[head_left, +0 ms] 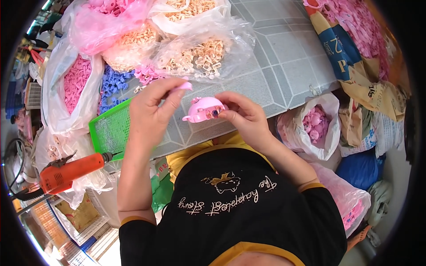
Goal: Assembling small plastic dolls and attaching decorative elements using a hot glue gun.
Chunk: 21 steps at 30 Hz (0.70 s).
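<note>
cursive lettering on the black shirt, bold print on the blue-and-tan sack

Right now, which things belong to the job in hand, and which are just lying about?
Likely the job:
pink rounded plastic shell, right fingers
small curved pink plastic piece, left fingers

Untouched, perhaps unrelated:
orange power tool
green plastic tray
small blue plastic parts

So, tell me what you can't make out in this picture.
In the head view:
- Small pink piece: part of it is hidden by the left hand.
- Pink rounded shell: the right hand covers one end; parts at its opening are too small to identify.
- Pink plastic bag: its top is cut off by the upper edge.
</note>
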### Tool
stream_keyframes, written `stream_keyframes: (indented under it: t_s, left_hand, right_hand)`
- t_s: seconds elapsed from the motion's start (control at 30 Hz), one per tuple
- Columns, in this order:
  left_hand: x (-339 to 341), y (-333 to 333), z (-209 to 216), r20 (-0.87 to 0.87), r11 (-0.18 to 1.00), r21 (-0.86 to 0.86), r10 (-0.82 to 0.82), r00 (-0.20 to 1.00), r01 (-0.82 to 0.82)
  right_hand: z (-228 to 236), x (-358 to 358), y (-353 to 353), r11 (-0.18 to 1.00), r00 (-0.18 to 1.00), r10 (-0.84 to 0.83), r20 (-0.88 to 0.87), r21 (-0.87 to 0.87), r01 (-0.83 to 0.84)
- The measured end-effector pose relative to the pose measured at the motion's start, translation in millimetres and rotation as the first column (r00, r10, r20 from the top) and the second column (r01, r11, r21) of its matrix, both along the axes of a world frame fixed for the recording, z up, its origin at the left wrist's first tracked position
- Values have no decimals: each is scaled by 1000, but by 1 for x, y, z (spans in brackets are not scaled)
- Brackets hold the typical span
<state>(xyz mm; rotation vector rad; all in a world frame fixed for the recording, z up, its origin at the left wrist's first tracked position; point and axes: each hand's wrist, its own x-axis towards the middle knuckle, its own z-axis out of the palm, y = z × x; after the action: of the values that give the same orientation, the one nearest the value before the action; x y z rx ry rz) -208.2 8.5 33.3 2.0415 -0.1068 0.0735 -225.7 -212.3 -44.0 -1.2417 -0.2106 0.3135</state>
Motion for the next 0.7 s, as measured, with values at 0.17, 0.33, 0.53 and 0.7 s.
stream_keyframes:
  t_s: [0.17,0.33,0.53,0.7]
  left_hand:
    - [-13,-12,18,-11,986,51,-156,988,156]
    - [-16,-13,19,132,953,199,-259,957,231]
    - [-16,-16,16,199,938,267,-280,939,223]
    - [-18,-15,16,198,933,274,-293,935,234]
  right_hand:
    - [0,5,-6,951,773,17,634,-249,184]
    - [9,6,-6,909,518,51,854,-255,330]
    - [18,8,-8,890,474,133,871,-315,329]
    - [23,7,-9,887,458,191,868,-353,299]
